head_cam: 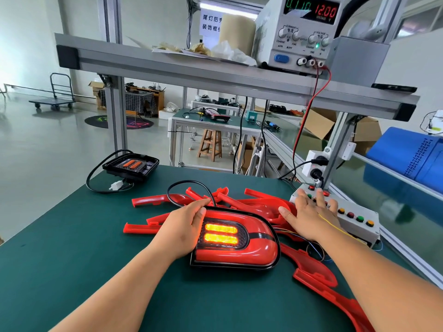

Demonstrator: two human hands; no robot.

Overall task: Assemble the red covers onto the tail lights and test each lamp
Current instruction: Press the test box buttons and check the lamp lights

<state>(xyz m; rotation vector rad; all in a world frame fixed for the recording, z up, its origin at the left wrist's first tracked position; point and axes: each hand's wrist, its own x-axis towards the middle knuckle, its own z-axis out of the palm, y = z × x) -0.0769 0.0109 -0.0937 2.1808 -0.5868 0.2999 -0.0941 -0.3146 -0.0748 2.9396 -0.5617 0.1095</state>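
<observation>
A tail light (254, 245) with a red cover fitted lies on the green mat in front of me, its two amber bars lit. My left hand (184, 226) holds its left end, thumb over the top edge by the black cable. My right hand (309, 212) lies flat with spread fingers on the white button box (359, 224), fingertips among the buttons. Several loose red covers (153, 200) are heaped behind and to the right of the lamp. A second tail light (130, 165) without a cover sits at the far left of the mat, unlit.
A power supply (299, 32) on the upper shelf reads 0.110 and 12.00, with red and black leads running down to the button box. A socket block (314, 164) is on the frame post. A blue bin (412, 154) stands on the right.
</observation>
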